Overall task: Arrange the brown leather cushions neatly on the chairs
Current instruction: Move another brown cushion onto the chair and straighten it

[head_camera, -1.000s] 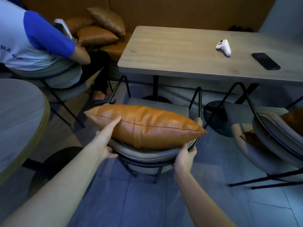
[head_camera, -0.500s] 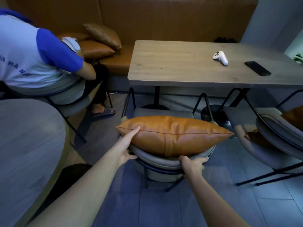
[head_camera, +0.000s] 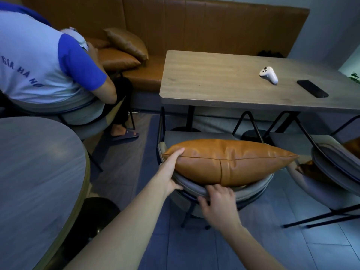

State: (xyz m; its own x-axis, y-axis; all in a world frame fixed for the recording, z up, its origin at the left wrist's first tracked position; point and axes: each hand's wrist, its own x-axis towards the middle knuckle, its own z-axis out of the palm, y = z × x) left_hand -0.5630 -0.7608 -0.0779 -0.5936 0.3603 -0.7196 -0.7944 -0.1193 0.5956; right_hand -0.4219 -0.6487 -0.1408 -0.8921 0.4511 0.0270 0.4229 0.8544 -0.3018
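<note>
A brown leather cushion (head_camera: 229, 160) lies lengthwise across the curved grey backrest of the near chair (head_camera: 196, 187), its seam facing the wearer of the camera and its right corner projecting past the backrest edge. The left hand (head_camera: 169, 173) grasps the cushion's left corner: fingers lie flat along the top seam, and the thumb sits below against the backrest rim. The right hand (head_camera: 219, 201) is curled over the backrest rim directly beneath the cushion's lower edge, fingers touching the leather; whether it grips the cushion or only the chair cannot be determined. The chair is tucked toward a wooden table (head_camera: 214, 82), which carries a white controller (head_camera: 269, 75) and a black phone (head_camera: 312, 88). A second chair (head_camera: 331, 162) to the right holds another brown cushion (head_camera: 352, 147), partly hidden. Further cushions (head_camera: 124, 51) rest on the brown bench (head_camera: 194, 26) behind. A seated person (head_camera: 41, 61) occupies a chair at left, near a round table (head_camera: 35, 172).
</note>
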